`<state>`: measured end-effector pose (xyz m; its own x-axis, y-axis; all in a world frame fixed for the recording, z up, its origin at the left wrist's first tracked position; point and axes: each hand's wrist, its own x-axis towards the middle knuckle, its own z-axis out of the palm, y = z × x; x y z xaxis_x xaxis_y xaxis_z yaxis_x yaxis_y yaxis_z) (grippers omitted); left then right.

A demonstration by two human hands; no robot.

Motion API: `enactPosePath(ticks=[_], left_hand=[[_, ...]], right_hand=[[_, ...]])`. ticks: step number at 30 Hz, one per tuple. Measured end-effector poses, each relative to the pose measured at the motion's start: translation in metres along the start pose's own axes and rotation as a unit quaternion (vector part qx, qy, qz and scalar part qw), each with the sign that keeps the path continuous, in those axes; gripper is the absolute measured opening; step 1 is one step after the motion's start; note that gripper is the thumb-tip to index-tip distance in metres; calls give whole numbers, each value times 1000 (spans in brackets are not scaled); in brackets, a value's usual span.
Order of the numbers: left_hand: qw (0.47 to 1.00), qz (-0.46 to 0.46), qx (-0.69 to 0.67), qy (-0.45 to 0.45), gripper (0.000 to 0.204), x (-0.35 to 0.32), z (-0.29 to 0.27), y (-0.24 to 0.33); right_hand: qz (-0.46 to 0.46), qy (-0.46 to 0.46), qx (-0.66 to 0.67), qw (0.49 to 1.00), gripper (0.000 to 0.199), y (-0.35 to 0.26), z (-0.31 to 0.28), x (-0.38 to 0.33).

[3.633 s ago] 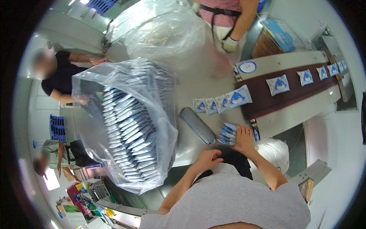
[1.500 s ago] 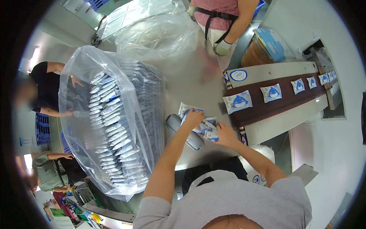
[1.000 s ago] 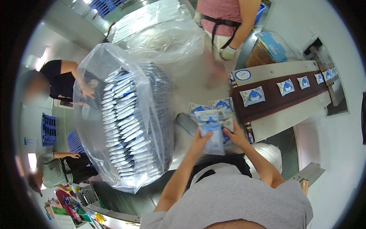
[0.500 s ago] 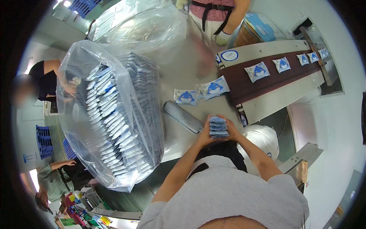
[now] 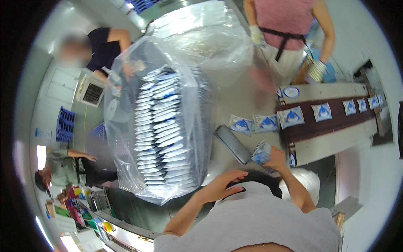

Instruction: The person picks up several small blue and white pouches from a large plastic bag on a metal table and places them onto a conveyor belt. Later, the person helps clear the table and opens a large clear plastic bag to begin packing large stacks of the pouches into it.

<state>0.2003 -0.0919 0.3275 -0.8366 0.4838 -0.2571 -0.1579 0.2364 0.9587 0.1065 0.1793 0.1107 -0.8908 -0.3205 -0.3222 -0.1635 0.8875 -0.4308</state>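
Observation:
My right hand (image 5: 276, 158) is closed on a stack of small blue-and-white packets (image 5: 261, 152), held at the table's near edge. Apart from it, my left hand (image 5: 222, 184) is in front of my body, its fingers stretched out and nothing in it. A dark grey roll (image 5: 232, 144) lies just left of the stack. Beyond the stack, two loose packets (image 5: 241, 125) rest flat on the metal table (image 5: 226, 103). To the left stands a big clear plastic bag (image 5: 119, 138) filled with rows of packets (image 5: 168, 122) set on edge.
A brown conveyor belt (image 5: 331, 125) on the right carries several packets (image 5: 322, 111) in a line. Across the table stands a person in a pink top (image 5: 285, 25) with striped gloves. Another person in dark clothes (image 5: 105, 48) touches the bag's far left side. Clear plastic sheeting (image 5: 201, 31) lies behind.
My left hand has let go of the packet stack and moved left, opening. My right hand keeps the stack, now tilted. The view has turned, and another packet has come to the belt's end.

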Motion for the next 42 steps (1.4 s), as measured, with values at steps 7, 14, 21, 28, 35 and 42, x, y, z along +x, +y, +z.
enactPosePath(ticks=[7, 14, 21, 28, 35, 42], left_hand=[[858, 178, 374, 305, 30, -54, -208, 116], [803, -66, 545, 232, 35, 48, -374, 16], [722, 181, 522, 415, 26, 109, -363, -82], [666, 229, 528, 474, 23, 92, -369, -88], [717, 216, 504, 430, 24, 97, -364, -84], [772, 299, 421, 371, 36, 65, -373, -87]], right_hand=[[-140, -171, 580, 784, 79, -59, -110, 52], [-238, -261, 739, 573, 74, -330, -122, 176], [-358, 74, 202, 909, 85, -443, -203, 288], [-263, 91, -362, 890, 81, -484, -193, 316], [-226, 137, -377, 888, 72, -440, -127, 365], [-441, 102, -310, 836, 57, -444, -148, 348]])
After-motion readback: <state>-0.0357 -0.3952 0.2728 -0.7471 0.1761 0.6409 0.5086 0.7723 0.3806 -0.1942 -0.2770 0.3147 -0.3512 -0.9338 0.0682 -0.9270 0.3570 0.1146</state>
